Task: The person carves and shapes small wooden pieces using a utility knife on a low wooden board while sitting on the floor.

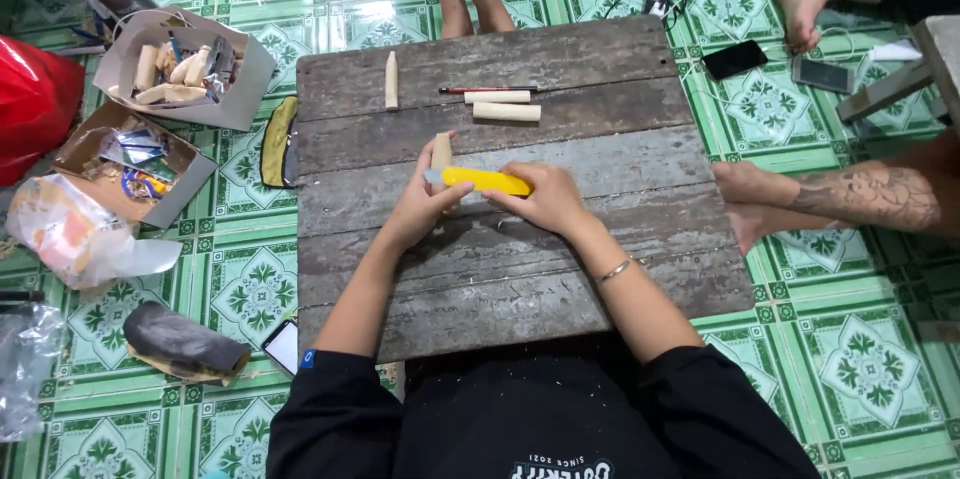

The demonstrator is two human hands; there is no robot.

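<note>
Under both hands lies the weathered plank surface [520, 279], set on a green tiled floor [860, 359]. Beyond the fingers, farther up the boards, rest two pale wooden sticks [505, 111], a red pencil [488, 90] and one tapered piece [391, 79]. Right hand [548, 201] wraps its fingers around a yellow-handled knife [486, 180], a stiff, smooth grip, likely slick, best taken mid-handle well back of the blade. Left hand [418, 207] pinches a small wooden piece [441, 151] upright between thumb and fingertips; it looks light, rigid and easily twisted, so I'd hold it low, near its base.
</note>
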